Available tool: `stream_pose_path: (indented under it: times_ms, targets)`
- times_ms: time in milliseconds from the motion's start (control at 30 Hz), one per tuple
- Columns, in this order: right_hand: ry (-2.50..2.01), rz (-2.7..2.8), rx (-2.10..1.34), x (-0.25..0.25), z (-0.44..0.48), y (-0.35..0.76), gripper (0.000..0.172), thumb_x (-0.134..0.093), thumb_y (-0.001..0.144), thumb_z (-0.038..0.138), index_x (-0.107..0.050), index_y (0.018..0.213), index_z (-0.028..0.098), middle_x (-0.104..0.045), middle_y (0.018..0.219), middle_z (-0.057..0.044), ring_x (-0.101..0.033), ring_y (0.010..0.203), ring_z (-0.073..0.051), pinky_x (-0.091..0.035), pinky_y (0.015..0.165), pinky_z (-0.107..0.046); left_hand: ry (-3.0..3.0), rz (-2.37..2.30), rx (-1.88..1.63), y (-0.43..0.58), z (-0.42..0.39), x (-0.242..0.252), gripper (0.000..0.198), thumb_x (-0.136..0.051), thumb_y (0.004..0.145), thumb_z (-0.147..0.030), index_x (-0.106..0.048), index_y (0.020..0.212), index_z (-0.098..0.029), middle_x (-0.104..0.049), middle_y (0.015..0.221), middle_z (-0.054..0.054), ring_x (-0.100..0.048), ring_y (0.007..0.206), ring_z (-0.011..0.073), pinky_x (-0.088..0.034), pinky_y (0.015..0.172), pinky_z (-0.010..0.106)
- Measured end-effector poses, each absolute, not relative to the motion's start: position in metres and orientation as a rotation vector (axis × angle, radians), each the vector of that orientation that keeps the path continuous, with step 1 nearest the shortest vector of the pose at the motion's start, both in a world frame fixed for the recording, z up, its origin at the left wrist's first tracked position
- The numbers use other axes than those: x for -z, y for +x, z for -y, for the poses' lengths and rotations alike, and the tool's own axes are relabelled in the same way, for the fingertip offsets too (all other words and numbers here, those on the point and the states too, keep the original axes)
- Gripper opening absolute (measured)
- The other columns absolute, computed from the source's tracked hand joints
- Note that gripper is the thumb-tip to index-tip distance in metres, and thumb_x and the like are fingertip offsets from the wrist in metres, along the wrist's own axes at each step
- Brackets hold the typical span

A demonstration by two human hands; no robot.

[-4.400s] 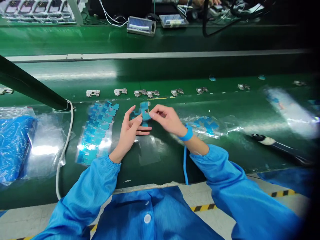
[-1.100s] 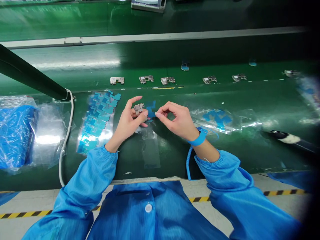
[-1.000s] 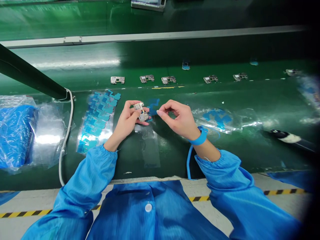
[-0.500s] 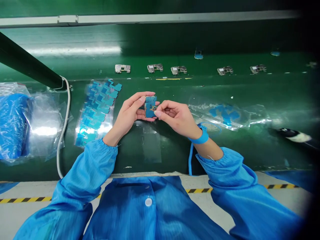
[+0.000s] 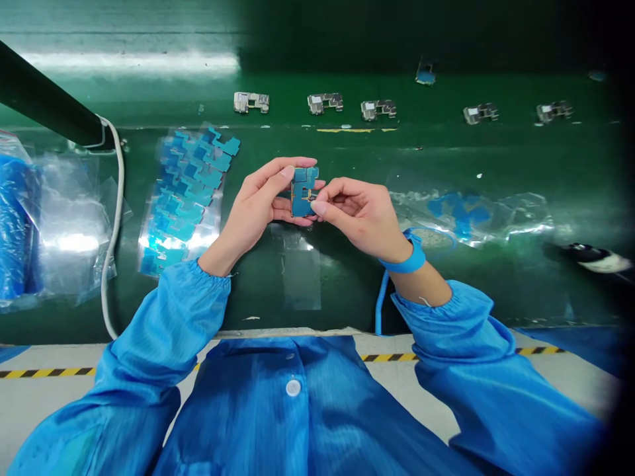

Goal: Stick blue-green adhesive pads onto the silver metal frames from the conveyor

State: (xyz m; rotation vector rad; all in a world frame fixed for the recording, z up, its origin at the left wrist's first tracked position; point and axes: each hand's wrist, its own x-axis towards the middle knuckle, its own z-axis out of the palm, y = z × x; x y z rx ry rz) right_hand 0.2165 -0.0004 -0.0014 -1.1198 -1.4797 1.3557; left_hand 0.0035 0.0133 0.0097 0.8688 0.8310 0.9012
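Both hands grasp one small board-like part, its surface covered in blue film patches with a strip of metal and gold showing through. It sits just above the middle of the green bench, held in the air between the palms. The fingers of the left hand curl beneath and behind it, with the thumb resting along its upper left side. The right hand pinches its right edge between thumb and forefinger, the other fingers curled.

A blue wrist strap circles the right wrist, and its coiled blue cord runs down over the near bench edge. Beneath the hands lies a clear film sheet.

Nothing stands between the hands and the row of metal brackets toward the far side. To the left, a clear sleeve holds many overlapping blue film pieces, and a white cable runs beside it. Farther left is a clear bag of blue material. To the right, a clear bag holds fewer blue pieces.
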Motion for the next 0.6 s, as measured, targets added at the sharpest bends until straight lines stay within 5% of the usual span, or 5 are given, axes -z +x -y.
stream_pose_path:
  times_ms: [600]
  targets:
    - [-1.109, 1.447, -1.355, 0.0038, 0.0017, 0.2166, 0.049, -0.095, 0.084, 0.067, -0.074, 0.086, 0.022, -0.068, 0.083, -0.001, -0.066, 0.075, -0.015, -0.065, 0.076, -0.033, 0.771, -0.875, -0.899, 0.0068, -0.0126, -0.0143, 0.031, -0.068, 0.111, -0.038, -0.075, 0.132, -0.017, -0.082, 0.122, 0.008, -0.088, 0.107, 0.0317, -0.076, 0.080, 0.038]
